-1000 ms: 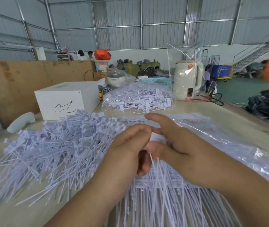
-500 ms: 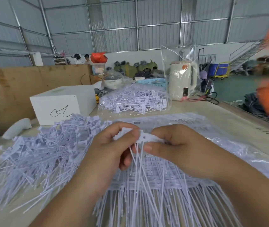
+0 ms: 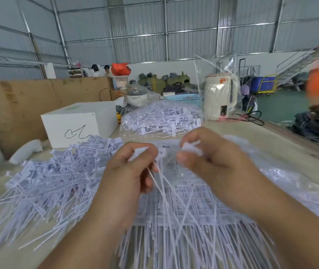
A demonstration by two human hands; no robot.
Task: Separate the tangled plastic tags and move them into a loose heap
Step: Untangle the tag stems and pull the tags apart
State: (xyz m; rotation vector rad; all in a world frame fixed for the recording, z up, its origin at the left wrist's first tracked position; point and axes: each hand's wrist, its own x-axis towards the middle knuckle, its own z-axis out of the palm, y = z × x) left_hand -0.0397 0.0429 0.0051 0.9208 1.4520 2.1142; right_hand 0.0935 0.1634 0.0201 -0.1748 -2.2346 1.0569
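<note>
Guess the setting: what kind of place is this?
Probably a warehouse or factory packing floor: corrugated metal walls on steel framing, a worktable heaped with loose plastic tags, a bagged batch of tags, and a blue cart on the open floor.

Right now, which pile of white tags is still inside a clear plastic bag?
The far pile, beside the white box. The loose heap at left lies bare.

Tags [image 3: 44,183] matt white plastic; bag [image 3: 219,78] glossy clear film; wall [image 3: 174,26] corrugated metal.
</note>
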